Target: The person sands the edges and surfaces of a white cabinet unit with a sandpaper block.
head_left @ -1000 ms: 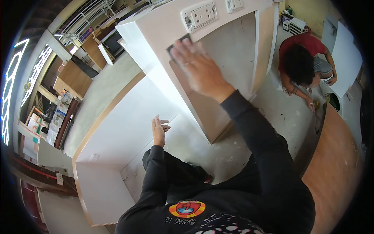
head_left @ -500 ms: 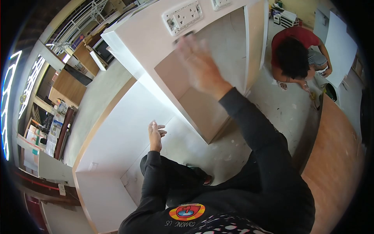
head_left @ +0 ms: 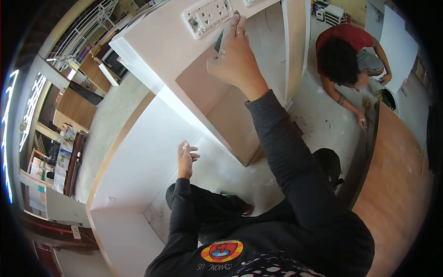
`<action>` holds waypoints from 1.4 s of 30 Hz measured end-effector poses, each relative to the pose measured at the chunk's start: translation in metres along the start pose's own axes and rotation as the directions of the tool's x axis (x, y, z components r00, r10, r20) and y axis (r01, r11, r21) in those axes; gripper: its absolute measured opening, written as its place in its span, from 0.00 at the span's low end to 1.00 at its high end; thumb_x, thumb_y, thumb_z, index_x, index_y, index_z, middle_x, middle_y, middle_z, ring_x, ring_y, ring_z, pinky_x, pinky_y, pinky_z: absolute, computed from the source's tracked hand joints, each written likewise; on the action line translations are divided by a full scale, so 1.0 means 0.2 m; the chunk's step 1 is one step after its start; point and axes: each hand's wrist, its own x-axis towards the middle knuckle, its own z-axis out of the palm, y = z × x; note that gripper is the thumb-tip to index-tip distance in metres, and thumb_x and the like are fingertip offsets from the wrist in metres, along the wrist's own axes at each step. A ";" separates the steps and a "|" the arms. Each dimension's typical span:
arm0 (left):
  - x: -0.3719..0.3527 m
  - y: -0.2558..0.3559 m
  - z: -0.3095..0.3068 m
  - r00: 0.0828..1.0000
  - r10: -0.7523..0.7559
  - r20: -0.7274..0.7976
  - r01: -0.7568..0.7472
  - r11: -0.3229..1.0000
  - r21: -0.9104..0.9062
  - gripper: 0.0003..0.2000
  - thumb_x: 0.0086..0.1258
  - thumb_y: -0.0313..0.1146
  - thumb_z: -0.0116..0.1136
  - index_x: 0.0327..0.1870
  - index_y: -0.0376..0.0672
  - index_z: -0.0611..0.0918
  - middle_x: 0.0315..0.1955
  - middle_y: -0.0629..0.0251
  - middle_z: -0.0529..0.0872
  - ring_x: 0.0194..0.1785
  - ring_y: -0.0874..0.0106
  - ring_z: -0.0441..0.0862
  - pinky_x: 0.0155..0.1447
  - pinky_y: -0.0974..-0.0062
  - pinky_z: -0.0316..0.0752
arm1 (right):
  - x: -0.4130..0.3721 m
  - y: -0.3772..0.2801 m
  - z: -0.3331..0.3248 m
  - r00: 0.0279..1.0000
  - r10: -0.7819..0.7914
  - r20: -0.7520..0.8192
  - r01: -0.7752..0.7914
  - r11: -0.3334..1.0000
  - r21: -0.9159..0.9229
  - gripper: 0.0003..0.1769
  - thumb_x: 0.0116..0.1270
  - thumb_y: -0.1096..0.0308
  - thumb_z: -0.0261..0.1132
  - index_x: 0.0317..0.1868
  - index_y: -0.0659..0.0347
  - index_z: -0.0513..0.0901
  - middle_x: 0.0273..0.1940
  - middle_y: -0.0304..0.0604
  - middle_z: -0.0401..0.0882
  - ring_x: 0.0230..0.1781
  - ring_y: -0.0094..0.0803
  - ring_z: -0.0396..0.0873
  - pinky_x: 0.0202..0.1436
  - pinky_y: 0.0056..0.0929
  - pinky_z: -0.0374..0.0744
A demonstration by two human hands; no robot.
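Note:
My right hand is closed around a dark, flat, thin-edged tool, mostly hidden by my fingers, so its kind cannot be told. The hand is at the pale top panel of a cabinet, just beside a white double outlet. White dust marks the knuckles. Lower down, my left hand hovers over the white recess of the unit, fingers loosely bent and apart, with white powder on the fingertips. Nothing plainly shows in it.
A person in a red shirt crouches at the right, one hand reaching down by a curved wooden panel. White cabinet walls with a wood edge curve round my left. A second outlet shows at the top.
My right hand, blurred before, has moved up and slightly right along the panel with the dark tool. My left hand has barely moved. The crouching person's arm now reaches farther down.

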 end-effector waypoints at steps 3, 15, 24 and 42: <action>0.01 0.00 -0.01 0.999 0.026 0.023 -0.027 1.000 0.011 0.23 0.83 0.43 0.45 0.71 0.40 0.63 0.40 0.58 0.85 0.29 0.74 0.82 0.35 0.79 0.73 | -0.02 -0.07 -0.04 0.995 0.070 0.069 -0.074 0.996 0.047 0.51 0.58 0.63 0.60 0.74 0.86 0.47 0.74 0.81 0.48 0.73 0.72 0.55 0.77 0.50 0.55; -0.04 0.04 0.03 0.997 0.064 0.040 -0.067 0.994 0.085 0.25 0.84 0.46 0.40 0.72 0.39 0.62 0.41 0.56 0.84 0.30 0.74 0.81 0.34 0.79 0.73 | 0.01 -0.16 0.08 0.973 0.229 -0.033 -0.229 0.973 0.006 0.53 0.74 0.40 0.48 0.73 0.88 0.47 0.75 0.82 0.40 0.79 0.73 0.35 0.72 0.76 0.42; -0.02 0.02 0.03 0.997 0.068 0.036 -0.070 0.995 0.068 0.25 0.85 0.51 0.36 0.73 0.43 0.63 0.41 0.57 0.84 0.31 0.75 0.81 0.36 0.80 0.73 | -0.12 -0.34 0.11 0.991 0.121 0.062 -0.118 0.992 -0.055 0.53 0.75 0.42 0.49 0.73 0.90 0.42 0.76 0.82 0.35 0.79 0.72 0.34 0.74 0.74 0.40; 0.04 0.02 0.07 0.998 0.041 0.052 -0.047 0.992 0.120 0.27 0.85 0.51 0.35 0.73 0.40 0.62 0.42 0.55 0.85 0.30 0.72 0.82 0.36 0.77 0.75 | 0.01 -0.16 0.04 0.939 0.284 0.195 -0.321 0.926 0.198 0.52 0.78 0.38 0.37 0.74 0.86 0.37 0.78 0.77 0.31 0.82 0.63 0.30 0.78 0.66 0.33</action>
